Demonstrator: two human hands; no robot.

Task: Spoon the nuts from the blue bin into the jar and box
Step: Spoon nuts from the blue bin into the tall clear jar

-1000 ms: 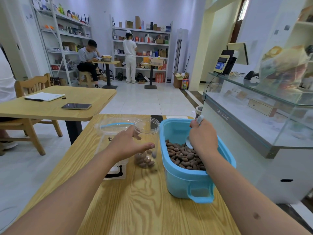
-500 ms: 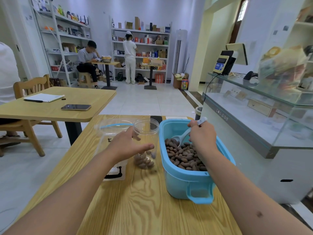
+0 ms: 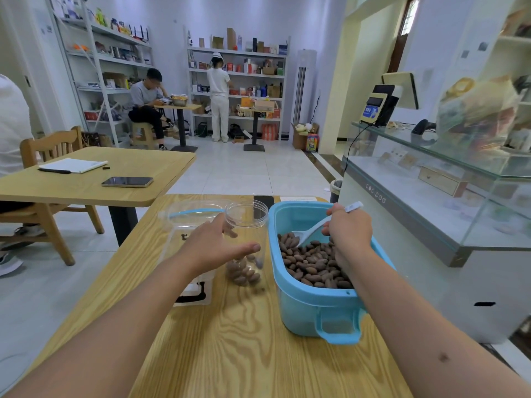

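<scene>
- While the right hand [image 3: 349,235] grips the white spoon [image 3: 311,229] by its handle, fingers curled round it, the bowl sits at the top of the nuts [image 3: 311,261] in the blue bin [image 3: 313,305]; can't tell if it's loaded.
- Left hand [image 3: 214,244] wraps the clear jar [image 3: 247,222], thumb across the front, fingers round the far side; jar holds only a low layer of nuts.
- Risk: jar mouth is narrow vs. the spoon bowl, so a heaped or tilted scoop likely sheds nuts onto the table [image 3: 244,354], where they'd roll.
- Risk: the spoon must clear the bin's raised rim; clipping it probably tips the load.
- Risk: jar is light & near-empty; w/o the left hand's hold a knock could topple it.
- Clear box [image 3: 189,225] stands just left of the jar, touching or nearly so; no nuts visible in it.
- Room: bin & jar sit side by side, so the carry is short. Bin's right side is near the table edge, open floor beyond the left edge. Bare wood in front.
</scene>
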